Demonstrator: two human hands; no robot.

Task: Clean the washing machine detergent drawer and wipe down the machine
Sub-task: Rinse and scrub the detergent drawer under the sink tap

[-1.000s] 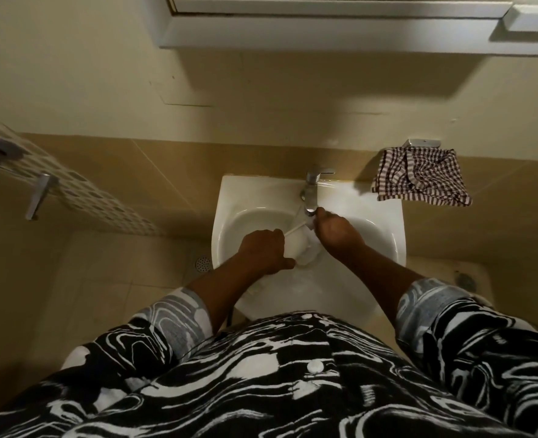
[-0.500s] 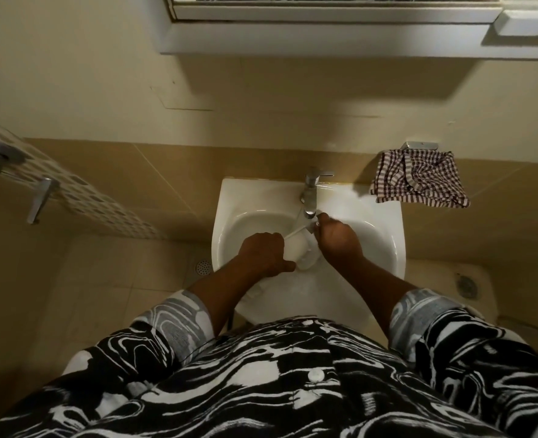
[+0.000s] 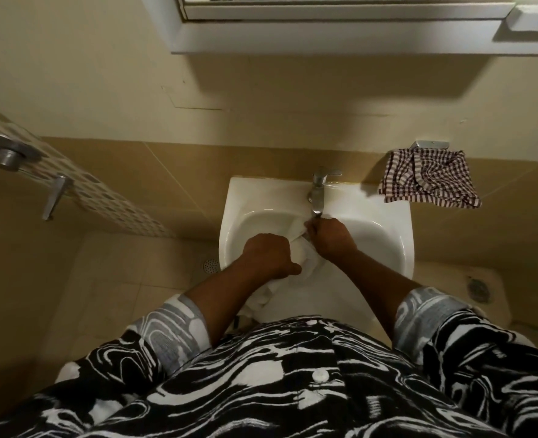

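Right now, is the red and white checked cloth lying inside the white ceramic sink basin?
No, the red and white checked cloth hangs on the wall right of the white ceramic sink, outside its basin.

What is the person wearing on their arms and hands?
Both the left hand and right hand are bare: no gloves, rings or watch show. The forearms are bare too. The sleeves are rolled up near the elbows, showing a paler grey-and-white inside, on a shirt with a black-and-white swirl pattern and a white button.
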